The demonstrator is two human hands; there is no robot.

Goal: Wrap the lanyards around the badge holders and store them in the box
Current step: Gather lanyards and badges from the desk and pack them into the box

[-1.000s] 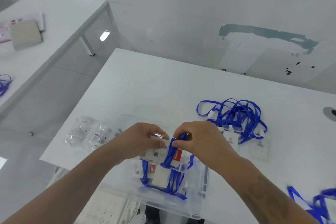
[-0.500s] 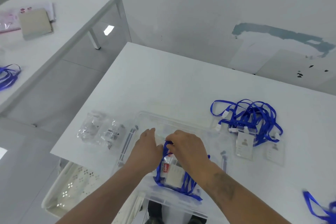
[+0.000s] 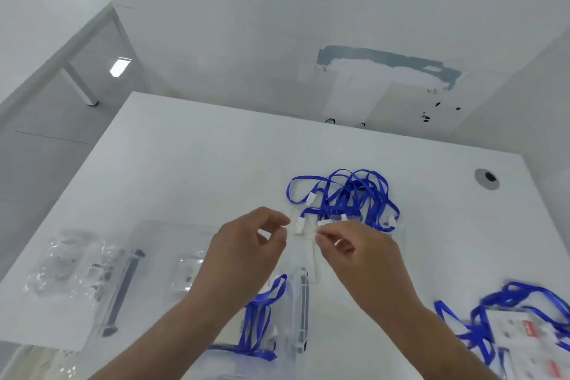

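At the far left of the white tabletop (image 3: 191, 163) lie crumpled clear plastic bags (image 3: 71, 268), and just right of them sits the clear storage box (image 3: 303, 302) with its dark latch handles. Inside it, at least one bundle with a blue lanyard wound round it (image 3: 256, 321) is already stored, along with what looks like a small clear packet (image 3: 188, 274). Above the box the left hand (image 3: 243, 253) has its fingers curled with the thumb meeting the fingertips; whether it pinches anything is too blurred to tell. Between the two hands sits a white plastic clip (image 3: 298, 227), part of a transparent badge holder that is hard to make out against the tabletop. The right hand (image 3: 357, 256) pinches a white connector at the near edge of the loose tangle of blue lanyards (image 3: 348, 197), which sprawls unwrapped farther back with its holders beneath. At the lower right edge another heap of blue lanyards and badge holders with red markings (image 3: 518, 333) is blurred; whether those are wrapped cannot be told. By the look of it, the task is only partly done: some pieces are stored, the next one is just being taken up, and several lanyards remain to be wrapped and boxed.
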